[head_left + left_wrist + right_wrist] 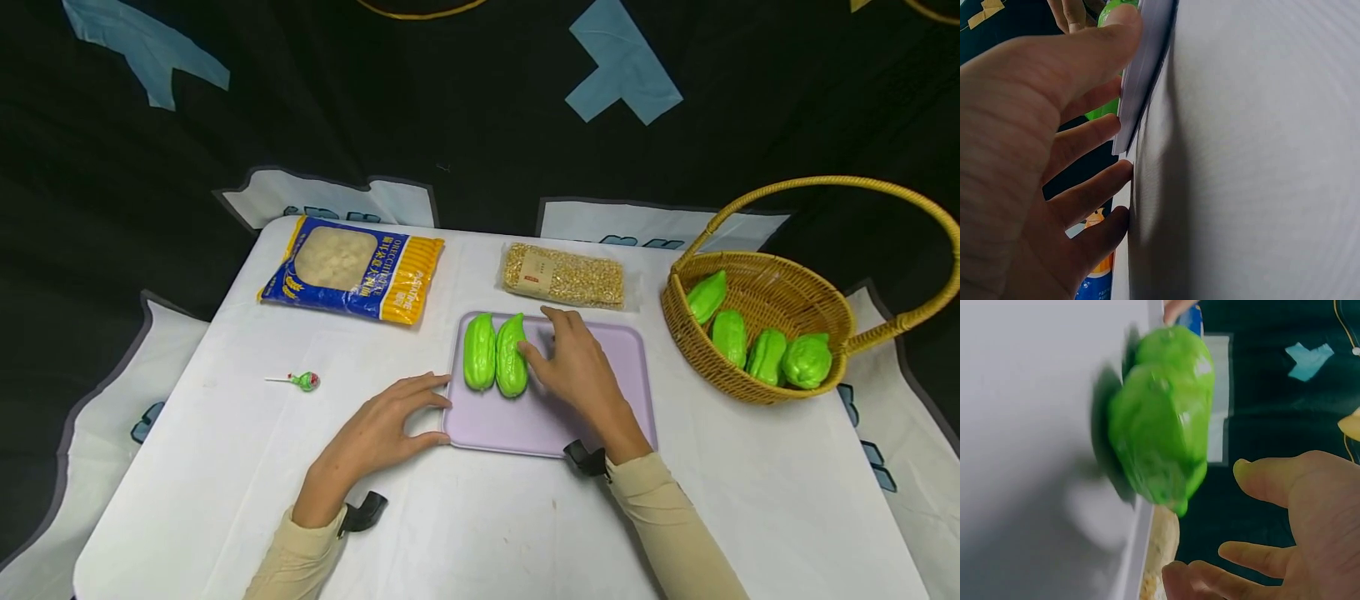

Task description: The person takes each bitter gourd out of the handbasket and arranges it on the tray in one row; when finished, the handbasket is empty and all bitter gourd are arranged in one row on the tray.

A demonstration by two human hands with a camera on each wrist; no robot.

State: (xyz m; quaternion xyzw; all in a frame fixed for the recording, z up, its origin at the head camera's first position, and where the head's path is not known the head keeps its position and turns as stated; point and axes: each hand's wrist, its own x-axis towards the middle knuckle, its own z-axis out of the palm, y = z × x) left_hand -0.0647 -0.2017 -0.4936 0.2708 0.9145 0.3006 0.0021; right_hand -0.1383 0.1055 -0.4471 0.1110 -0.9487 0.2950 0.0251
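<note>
On a lilac tray (480, 429) lie two glossy, ridged green vegetables side by side, the left one (479, 352) and the right one (512, 356), shaped like short bitter melons. My right hand (573, 367) hovers over the tray just right of the pair. In the right wrist view, its thumb (1266, 478) and fingers are spread apart from the vegetables, with nothing between them. My left hand (390, 425) is at the tray's left edge, fingers spread. The left wrist view shows the thumb (1124, 22) and some fingertips against the tray's side (1141, 81).
A wicker basket (690, 362) with a tall handle stands at the right, holding several similar green vegetables. Behind the tray lies a bag of yellow grains (585, 279). A blue-and-yellow pasta bag (352, 268) is at the back left, with a lollipop (303, 382) in front of it.
</note>
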